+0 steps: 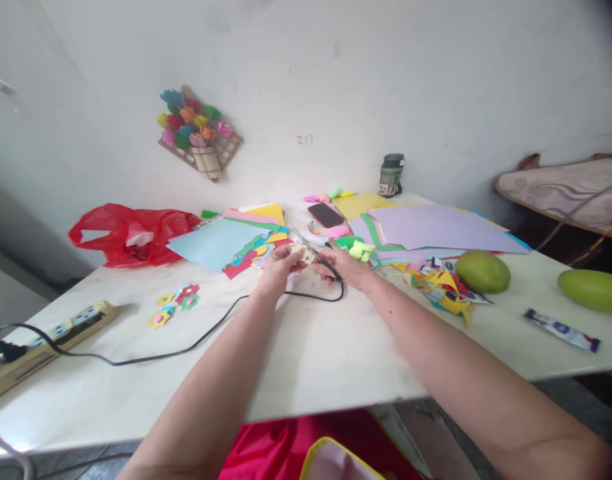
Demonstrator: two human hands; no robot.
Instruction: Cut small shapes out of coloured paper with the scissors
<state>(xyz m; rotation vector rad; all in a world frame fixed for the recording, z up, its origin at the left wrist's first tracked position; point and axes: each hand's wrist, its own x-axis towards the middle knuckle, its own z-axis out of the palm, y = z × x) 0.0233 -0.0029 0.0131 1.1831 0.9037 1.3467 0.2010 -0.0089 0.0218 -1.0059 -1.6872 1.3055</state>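
Observation:
Near the middle of the white table, my left hand (281,265) pinches a small pale yellow paper piece (301,252). Just right of it, my right hand (343,267) is closed around the dark handles of scissors (330,267). The blades point up and left, close beside the pale piece; whether they touch it is too small to tell. Paper flowers (189,297) in yellow, red and green lie on the table to the left. Coloured paper cutouts (251,255) are just beyond my left hand.
A black cable (186,350) runs from a power strip (76,327) to beneath my hands. Around are a red bag (136,233), a phone (326,215), paper sheets (436,227), scraps (443,287), two green fruits (483,271), a tube (561,330) and a bottle (391,175).

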